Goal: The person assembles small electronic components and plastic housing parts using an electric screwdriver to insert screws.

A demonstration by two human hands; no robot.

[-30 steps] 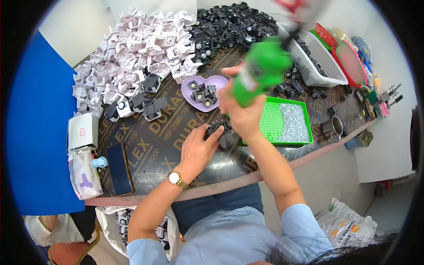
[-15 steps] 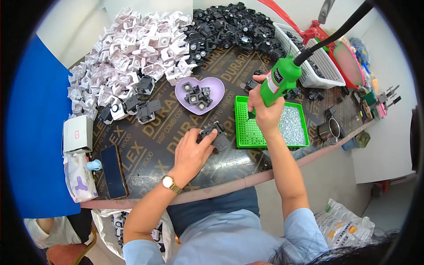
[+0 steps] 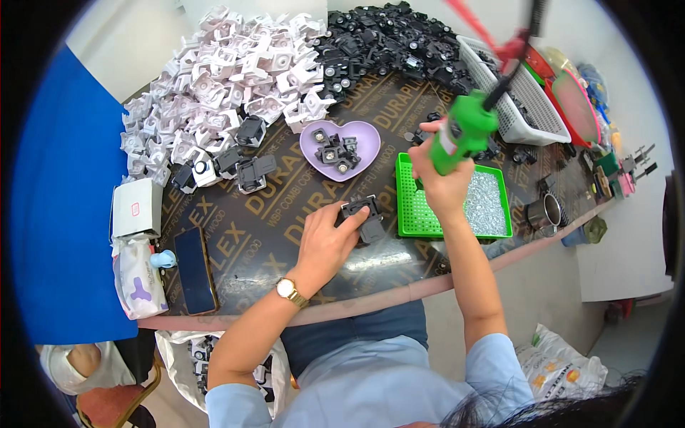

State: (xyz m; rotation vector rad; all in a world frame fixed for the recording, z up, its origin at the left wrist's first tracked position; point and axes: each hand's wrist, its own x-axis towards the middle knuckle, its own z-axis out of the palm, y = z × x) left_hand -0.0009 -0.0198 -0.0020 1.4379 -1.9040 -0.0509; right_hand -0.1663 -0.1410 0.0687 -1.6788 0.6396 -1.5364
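Note:
On the table before me, my left hand presses a black plastic housing against the tabletop, thumb on top and fingers at its left side. My right hand is wrapped round a green electric screwdriver, its body slightly blurred. The tool is held above a green tray, whose right part bears a heap of small silvery screws. Where the tool's tip is, I cannot tell. Beyond the left hand lies a purple heart-shaped dish with several small black parts in it.
White plastic parts are piled at the far left, black ones beside them. Several assembled pieces lie near the white pile. A phone, a white box, a white basket and a metal cup stand around.
The whole view has shifted a little, moving the table's things rightward in the picture. The housing is turned slightly under my left hand. The screwdriver's cable has swung more upright.

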